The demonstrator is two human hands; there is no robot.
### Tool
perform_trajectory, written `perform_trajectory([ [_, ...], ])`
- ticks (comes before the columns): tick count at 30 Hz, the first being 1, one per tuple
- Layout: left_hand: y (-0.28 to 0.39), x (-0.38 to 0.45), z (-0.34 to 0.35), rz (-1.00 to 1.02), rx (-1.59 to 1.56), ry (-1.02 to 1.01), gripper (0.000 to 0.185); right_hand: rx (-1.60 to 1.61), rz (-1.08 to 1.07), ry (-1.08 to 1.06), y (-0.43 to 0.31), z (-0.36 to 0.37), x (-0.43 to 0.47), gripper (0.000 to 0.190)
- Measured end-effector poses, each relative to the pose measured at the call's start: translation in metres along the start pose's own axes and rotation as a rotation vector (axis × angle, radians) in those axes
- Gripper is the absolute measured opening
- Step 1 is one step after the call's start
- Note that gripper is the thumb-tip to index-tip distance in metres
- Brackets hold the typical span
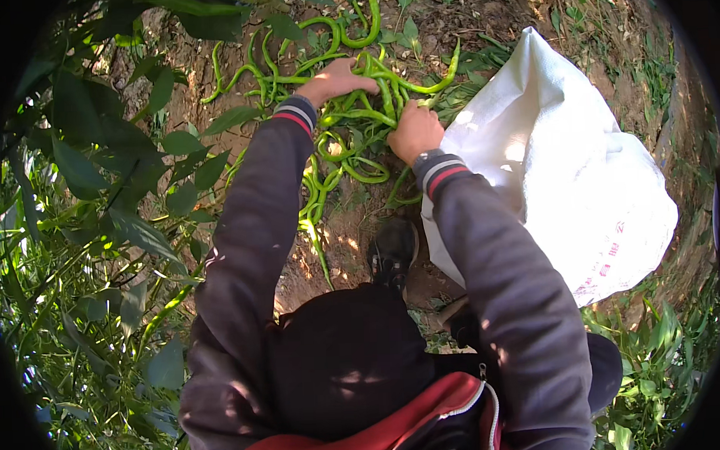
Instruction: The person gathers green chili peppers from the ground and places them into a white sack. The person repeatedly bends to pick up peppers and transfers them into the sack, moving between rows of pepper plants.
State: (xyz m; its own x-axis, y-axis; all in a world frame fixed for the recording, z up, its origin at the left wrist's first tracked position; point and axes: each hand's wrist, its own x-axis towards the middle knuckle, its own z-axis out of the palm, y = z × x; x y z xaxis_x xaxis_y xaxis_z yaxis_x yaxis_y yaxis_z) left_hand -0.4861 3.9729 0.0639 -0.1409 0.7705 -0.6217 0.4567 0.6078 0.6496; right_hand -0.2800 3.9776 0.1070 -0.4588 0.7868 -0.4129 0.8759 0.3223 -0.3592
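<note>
Long, curly green chili peppers (362, 113) lie loosely piled on the soil before me. My left hand (338, 81) is over the upper part of the pile, its thumb and fingers around several peppers. At the pile's right side is my right hand (417, 131), its fingers curled against the pepper stems; what lies inside them is hidden. A large white woven sack (597, 199) with red print lies just right of my right hand, its mouth slack towards the peppers. More peppers trail down towards my dark shoe (392, 250).
Leafy pepper plants (84, 157) crowd the left side, some with peppers hanging. Fallen leaves and weeds are scattered over the brown soil (471, 13). Low green plants (656, 351) grow at the lower right. My bent knee (352, 356) is below the pile.
</note>
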Motion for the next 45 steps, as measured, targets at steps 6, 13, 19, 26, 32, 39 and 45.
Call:
perform_trajectory([
  [6,0.034,-0.044,-0.046,0.088,-0.628,-0.339,0.045,0.231,-0.337,-0.217,0.012,-0.07,0.011,0.046],
  [13,0.077,-0.07,-0.047,0.218,-0.726,-0.069,0.042,0.672,-0.457,-0.253,0.031,-0.1,0.016,0.048],
  [19,0.116,-0.089,-0.058,0.387,-0.614,0.379,0.034,0.881,-0.374,-0.283,0.015,-0.133,0.016,0.043],
  [26,0.191,-0.136,-0.087,0.435,-0.714,0.373,0.007,1.314,-0.063,-0.372,0.056,-0.192,-0.003,0.025],
  [32,0.225,-0.152,-0.088,0.509,-0.621,0.379,0.019,0.917,0.235,-0.693,0.156,-0.216,-0.028,0.015],
  [39,0.237,-0.145,-0.064,0.74,-0.226,0.699,0.03,-0.505,0.106,-0.101,0.162,-0.225,-0.092,0.087],
  [45,0.273,-0.191,-0.031,1.02,0.506,0.876,0.022,-0.59,-0.418,0.544,0.115,-0.268,-0.146,0.086],
])
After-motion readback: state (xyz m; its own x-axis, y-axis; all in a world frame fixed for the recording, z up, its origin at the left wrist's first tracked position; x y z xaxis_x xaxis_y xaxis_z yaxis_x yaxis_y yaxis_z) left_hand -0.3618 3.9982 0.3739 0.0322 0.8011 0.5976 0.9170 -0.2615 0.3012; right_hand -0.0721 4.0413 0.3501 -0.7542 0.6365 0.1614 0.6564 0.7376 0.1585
